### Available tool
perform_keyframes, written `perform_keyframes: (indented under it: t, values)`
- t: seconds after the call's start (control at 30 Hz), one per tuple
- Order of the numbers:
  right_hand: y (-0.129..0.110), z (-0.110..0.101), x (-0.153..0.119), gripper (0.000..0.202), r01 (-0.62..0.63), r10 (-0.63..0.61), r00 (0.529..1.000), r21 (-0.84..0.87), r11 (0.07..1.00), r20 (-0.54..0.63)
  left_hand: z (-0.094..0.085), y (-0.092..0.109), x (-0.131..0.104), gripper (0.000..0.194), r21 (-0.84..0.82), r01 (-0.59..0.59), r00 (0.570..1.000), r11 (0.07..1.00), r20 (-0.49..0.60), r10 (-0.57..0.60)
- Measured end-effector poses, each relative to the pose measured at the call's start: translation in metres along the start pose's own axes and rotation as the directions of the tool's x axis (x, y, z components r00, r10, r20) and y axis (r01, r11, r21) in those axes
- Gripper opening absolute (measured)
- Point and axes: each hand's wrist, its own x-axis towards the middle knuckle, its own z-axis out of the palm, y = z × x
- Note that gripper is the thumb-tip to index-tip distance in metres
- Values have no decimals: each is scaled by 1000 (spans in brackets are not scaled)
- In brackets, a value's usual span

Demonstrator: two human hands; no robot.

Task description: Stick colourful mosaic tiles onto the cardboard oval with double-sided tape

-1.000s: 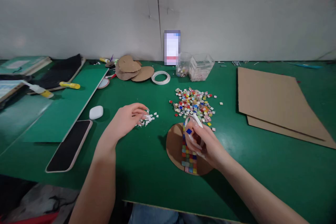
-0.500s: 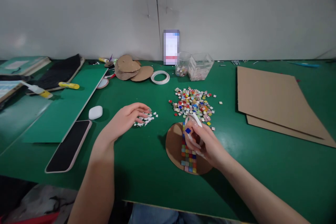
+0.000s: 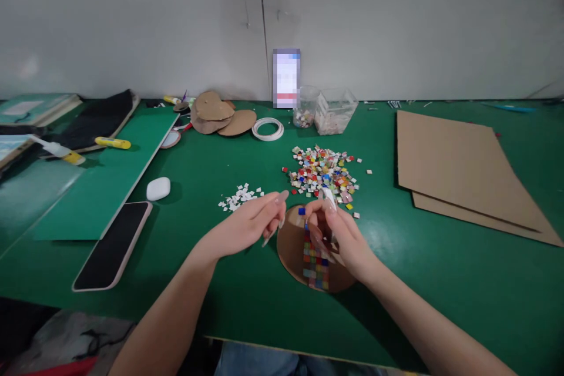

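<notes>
My right hand [image 3: 346,235] is closed above a round cardboard disc [image 3: 291,241], with a small blue mosaic tile [image 3: 302,211] at its fingertips. A curved white band [image 3: 328,196] is also held in that hand; its kind is unclear. Rows of coloured mosaic tiles [image 3: 316,273] run down the disc, partly hidden by the right hand. Just left of the disc, my left hand [image 3: 249,220] has thumb and fingers pinched together. What it holds, if anything, cannot be made out. Behind it lie small white scraps [image 3: 240,197].
Beyond the disc is a pile of loose coloured tiles [image 3: 324,170]. Clear containers [image 3: 337,113], a white tape roll [image 3: 268,129] and cardboard discs [image 3: 238,123] stand near the wall. Cardboard sheets [image 3: 453,158] lie right; a phone [image 3: 112,247] and white case [image 3: 158,188] lie left.
My left hand has moved right and nearer me, from the white scraps toward the right hand, and its fingers have closed. The blue tile has shifted slightly left and up with the right fingers.
</notes>
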Motion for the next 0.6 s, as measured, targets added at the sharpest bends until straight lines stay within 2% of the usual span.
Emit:
perform_keyframes:
  t: [0.13,0.6]
  values:
    - [-2,0,0,39,-18,18,1000,-54,998,8,14,0,1,37,-17,-14,999,1000,44,14]
    - [-8,0,-2,46,69,-54,996,-239,969,67,25,-3,7,34,180,-79,993,981,-70,93]
